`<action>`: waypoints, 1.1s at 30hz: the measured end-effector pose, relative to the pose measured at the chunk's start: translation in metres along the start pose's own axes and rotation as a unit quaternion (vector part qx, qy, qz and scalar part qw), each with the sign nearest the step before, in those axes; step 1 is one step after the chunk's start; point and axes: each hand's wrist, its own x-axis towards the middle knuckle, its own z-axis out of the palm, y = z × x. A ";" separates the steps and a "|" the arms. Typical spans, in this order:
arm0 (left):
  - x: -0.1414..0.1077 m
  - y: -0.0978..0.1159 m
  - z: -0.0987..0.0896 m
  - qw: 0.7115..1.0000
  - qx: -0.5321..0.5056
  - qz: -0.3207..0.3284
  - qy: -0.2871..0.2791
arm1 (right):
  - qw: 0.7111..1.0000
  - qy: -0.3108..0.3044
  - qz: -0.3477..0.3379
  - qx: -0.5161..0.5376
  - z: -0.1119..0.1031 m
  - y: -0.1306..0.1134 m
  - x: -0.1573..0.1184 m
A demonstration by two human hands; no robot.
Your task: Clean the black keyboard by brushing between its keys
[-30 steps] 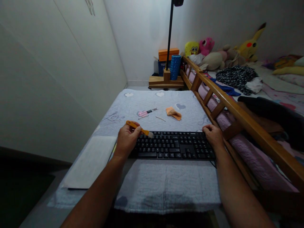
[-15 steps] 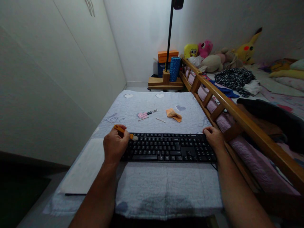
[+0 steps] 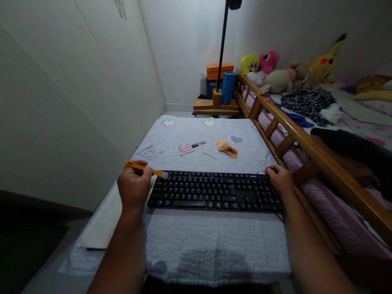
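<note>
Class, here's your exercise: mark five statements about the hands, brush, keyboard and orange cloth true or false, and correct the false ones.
1. The left hand holds a yellow brush. True.
2. The right hand is at the keyboard's far right corner. True.
3. The brush is over the number pad. False: its bristles are near the keyboard's far left corner.
4. The orange cloth lies beyond the keyboard. True.
5. The keyboard is white. False: it is black.

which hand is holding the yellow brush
The left hand: it grips the yellow brush, bristles at the keyboard's far left corner. The right hand, by the far right corner, has no brush.
</note>
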 end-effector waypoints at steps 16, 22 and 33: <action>-0.037 0.028 0.036 0.936 -0.229 -0.039 -0.263 | 1.000 0.007 -0.005 -0.008 0.000 -0.002 -0.001; -0.034 0.021 0.034 0.962 -0.158 0.007 -0.223 | 1.000 0.002 -0.005 -0.004 -0.001 -0.002 -0.001; 0.002 0.001 0.006 0.994 0.033 0.025 -0.106 | 1.000 -0.001 0.001 -0.006 0.000 0.001 0.000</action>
